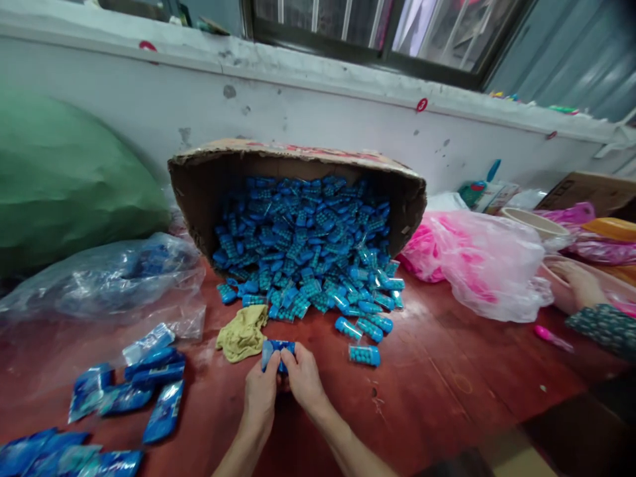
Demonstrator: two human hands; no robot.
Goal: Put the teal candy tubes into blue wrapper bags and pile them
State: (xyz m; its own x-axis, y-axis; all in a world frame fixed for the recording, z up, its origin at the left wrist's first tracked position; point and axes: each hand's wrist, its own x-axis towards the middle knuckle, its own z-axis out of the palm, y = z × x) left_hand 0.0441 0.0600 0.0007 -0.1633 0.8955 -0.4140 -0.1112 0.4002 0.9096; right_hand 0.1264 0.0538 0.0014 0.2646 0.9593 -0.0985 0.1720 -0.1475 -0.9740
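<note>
Between my two hands is a small blue plastic packet, its top edge pinched near the middle. My left hand grips its left side, thumb on the near face. My right hand closes on the right side in the same way, the thumbs almost touching. The lower part of the packet is hidden by my fingers. Just behind and left lies a crumpled yellowish cloth. Right of my hands, a clear tube with a blue cap and blue beads rests on the red table.
A cardboard box on its side spills many bead tubes. Blue packets lie at left, near a clear bag and a green sack. At right are a pink-filled bag and another person's hand in a tub.
</note>
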